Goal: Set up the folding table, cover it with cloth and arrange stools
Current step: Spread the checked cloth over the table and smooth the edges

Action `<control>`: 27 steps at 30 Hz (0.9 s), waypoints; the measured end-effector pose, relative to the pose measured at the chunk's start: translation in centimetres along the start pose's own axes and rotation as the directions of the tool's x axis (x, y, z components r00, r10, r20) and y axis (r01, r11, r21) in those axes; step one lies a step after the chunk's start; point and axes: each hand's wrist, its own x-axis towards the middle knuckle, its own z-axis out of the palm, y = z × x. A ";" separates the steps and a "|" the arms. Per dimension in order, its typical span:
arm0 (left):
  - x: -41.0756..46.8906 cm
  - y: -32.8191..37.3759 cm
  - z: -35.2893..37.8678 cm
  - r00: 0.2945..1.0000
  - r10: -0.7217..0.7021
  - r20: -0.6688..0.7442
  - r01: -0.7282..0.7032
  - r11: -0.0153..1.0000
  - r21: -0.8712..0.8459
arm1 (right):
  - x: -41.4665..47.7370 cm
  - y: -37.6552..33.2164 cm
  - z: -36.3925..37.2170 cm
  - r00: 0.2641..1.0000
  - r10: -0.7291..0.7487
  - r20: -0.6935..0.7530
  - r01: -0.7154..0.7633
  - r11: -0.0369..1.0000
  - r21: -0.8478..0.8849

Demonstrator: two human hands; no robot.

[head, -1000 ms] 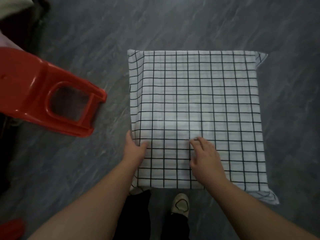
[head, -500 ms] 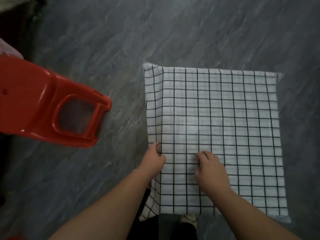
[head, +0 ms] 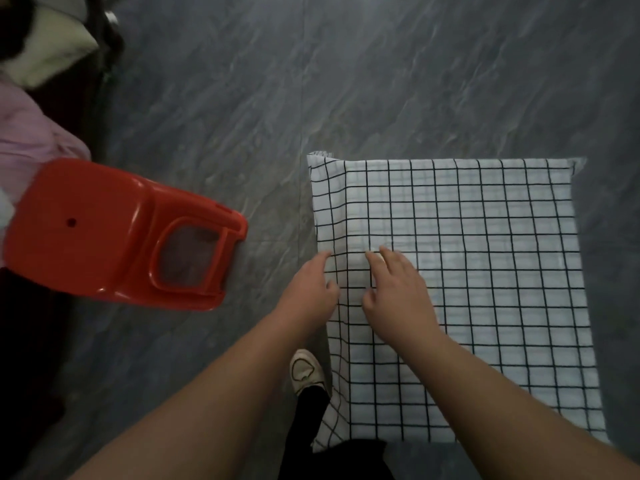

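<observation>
While left grip (head: 313,282) and right grip (head: 398,292) press flat-fingered on grid-checked cloth (head: 485,271), glossy red plastic stool (head: 104,230) nearby

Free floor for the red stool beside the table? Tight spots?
Bare: grey floor beyond the white checked cloth; a strip between it and the red plastic stool. Crowded: near-left corner, with left hand, right hand, white shoe.

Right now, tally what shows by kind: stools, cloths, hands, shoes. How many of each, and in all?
Stools: 1, the red stool
Cloths: 1, the checked cloth
Hands: 2, the left hand and the right hand, both touching the cloth
Shoes: 1, the shoe
Total: 5
</observation>
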 end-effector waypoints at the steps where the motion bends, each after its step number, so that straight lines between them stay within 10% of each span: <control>1: -0.9 0.6 -0.9 1.000 0.017 0.004 -0.017 0.999 0.041 | -0.4 -0.5 -0.8 1.000 0.008 0.012 -0.008 1.000 0.002; 12: -17.7 4.5 -11.9 0.987 0.155 0.047 -0.155 0.817 0.555 | -11.5 -7.7 -12.4 1.000 0.020 0.022 -0.020 0.999 0.026; 27: -15.5 -4.0 -31.2 0.946 0.283 0.158 -0.319 0.728 0.607 | -11.4 -28.9 -11.0 0.954 0.285 -0.090 -0.284 0.958 0.029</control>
